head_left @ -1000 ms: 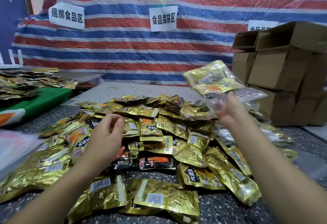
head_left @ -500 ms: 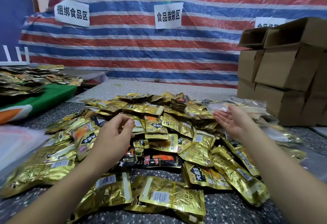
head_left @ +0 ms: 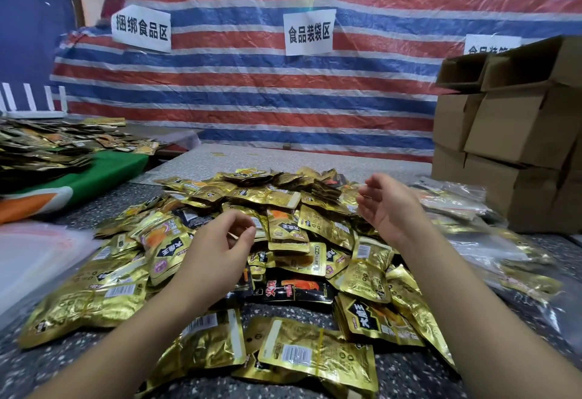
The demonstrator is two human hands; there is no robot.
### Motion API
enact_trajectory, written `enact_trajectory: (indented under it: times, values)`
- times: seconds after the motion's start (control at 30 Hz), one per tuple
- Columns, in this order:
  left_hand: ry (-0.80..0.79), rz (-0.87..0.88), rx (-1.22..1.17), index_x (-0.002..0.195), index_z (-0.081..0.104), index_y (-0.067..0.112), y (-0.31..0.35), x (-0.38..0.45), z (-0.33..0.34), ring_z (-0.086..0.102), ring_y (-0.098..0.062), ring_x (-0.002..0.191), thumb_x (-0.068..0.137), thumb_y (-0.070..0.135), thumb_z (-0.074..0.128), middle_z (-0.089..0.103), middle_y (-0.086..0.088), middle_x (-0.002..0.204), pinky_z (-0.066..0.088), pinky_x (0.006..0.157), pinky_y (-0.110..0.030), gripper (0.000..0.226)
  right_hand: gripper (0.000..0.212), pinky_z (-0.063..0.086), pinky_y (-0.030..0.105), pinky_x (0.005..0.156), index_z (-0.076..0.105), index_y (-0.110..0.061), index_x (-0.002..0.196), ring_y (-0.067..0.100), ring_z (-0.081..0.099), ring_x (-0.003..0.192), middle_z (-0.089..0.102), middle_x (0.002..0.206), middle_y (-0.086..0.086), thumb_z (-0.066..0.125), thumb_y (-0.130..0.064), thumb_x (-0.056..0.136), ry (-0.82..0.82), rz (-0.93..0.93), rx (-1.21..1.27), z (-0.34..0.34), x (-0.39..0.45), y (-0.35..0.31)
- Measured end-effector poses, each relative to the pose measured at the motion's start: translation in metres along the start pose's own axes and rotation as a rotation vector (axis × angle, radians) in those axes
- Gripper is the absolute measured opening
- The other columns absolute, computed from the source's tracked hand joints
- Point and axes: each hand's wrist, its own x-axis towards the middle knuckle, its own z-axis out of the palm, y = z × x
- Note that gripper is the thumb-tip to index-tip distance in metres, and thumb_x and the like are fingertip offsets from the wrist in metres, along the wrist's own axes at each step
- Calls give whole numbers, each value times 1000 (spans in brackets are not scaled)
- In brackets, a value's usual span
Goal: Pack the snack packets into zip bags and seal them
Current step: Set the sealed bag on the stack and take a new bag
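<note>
1. Left hand (head_left: 217, 247) hovers over the near left of the heap, fingers loosely curled, thumb near fingertips, holding nothing.
2. Right hand (head_left: 385, 206) is up over the right of the heap, palm turned inward, fingers relaxed and empty.
3. Gold snack packets (head_left: 283, 231) lie piled across the speckled table (head_left: 409, 376), a black packet (head_left: 296, 288) among them near centre.
4. Filled zip bags (head_left: 453, 200) lie right of the pile, beside stacked cardboard boxes (head_left: 516, 134).
5. Clear empty bags (head_left: 34, 260) lie at the left edge.
</note>
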Motion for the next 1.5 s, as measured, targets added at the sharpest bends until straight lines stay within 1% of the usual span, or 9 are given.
enact_trajectory:
  times: [0.1, 0.27, 0.4, 0.53, 0.73, 0.83, 0.97, 1.17, 1.5]
  values:
    - [15, 13, -20, 86, 64, 26, -3, 0, 0, 57, -24, 57, 98, 33, 56, 59, -3, 63, 56, 55, -50, 16, 28, 49, 23, 49, 50, -15, 75, 11, 55, 49, 55, 55, -3, 45, -20, 102, -20, -14, 32, 12, -5, -1]
    - [38, 10, -8, 55, 50, 14, -5, 3, -1, 38, -6, 33, 93, 60, 34, 40, 6, 38, 34, 40, -19, 62, 42, 46, 23, 48, 42, -17, 66, 12, 48, 47, 45, 50, -3, 41, -31, 106, -124, -38, 92, 31, -15, 0]
    - [62, -31, 93, 53, 49, 5, -6, 9, -1, 40, -7, 35, 99, 53, 34, 43, 5, 41, 34, 41, -21, 68, 38, 48, 22, 52, 47, -14, 73, 10, 54, 52, 53, 57, -3, 42, -34, 105, -241, -63, 40, 42, -24, -1]
    - [83, -43, 230, 85, 61, 19, -11, 24, -20, 51, -12, 53, 102, 33, 49, 61, 4, 68, 36, 48, -27, 25, 23, 48, 21, 52, 55, -12, 85, 9, 57, 58, 58, 64, -3, 48, -24, 103, -334, -82, -9, 51, -32, 1]
    - [211, -163, 603, 51, 52, 10, -43, 43, -91, 51, -26, 53, 101, 56, 25, 53, -6, 50, 35, 53, -33, 74, 42, 40, 23, 46, 45, -15, 69, 10, 46, 42, 40, 50, -2, 43, -36, 105, -269, -116, -189, 63, -42, 10]
    - [303, -150, 869, 64, 57, 10, -79, 40, -133, 52, -33, 63, 103, 39, 41, 53, -9, 59, 49, 69, -45, 51, 52, 42, 23, 43, 43, -15, 61, 12, 46, 40, 39, 45, -1, 41, -43, 104, -287, -111, -184, 66, -46, 10]
    - [239, -396, 1083, 128, 59, 14, -117, 32, -170, 62, -41, 100, 98, 36, 50, 68, -21, 108, 51, 80, -41, 38, 51, 42, 21, 42, 44, -13, 62, 12, 48, 41, 41, 46, -1, 42, -42, 103, -366, -125, -167, 68, -49, 10]
    - [154, -632, 1072, 129, 48, 0, -143, 18, -167, 52, -38, 116, 99, 37, 45, 55, -21, 129, 45, 91, -41, 47, 47, 43, 20, 42, 48, -12, 66, 13, 48, 44, 44, 49, 0, 44, -40, 104, -383, -93, -193, 68, -49, 11]
    - [88, -585, 1072, 90, 70, 14, -138, 13, -171, 60, -28, 85, 83, 8, 60, 66, -7, 89, 49, 69, -31, 14, 45, 43, 22, 44, 50, -14, 68, 14, 47, 46, 45, 51, -1, 43, -39, 105, -375, -8, -265, 69, -49, 14]
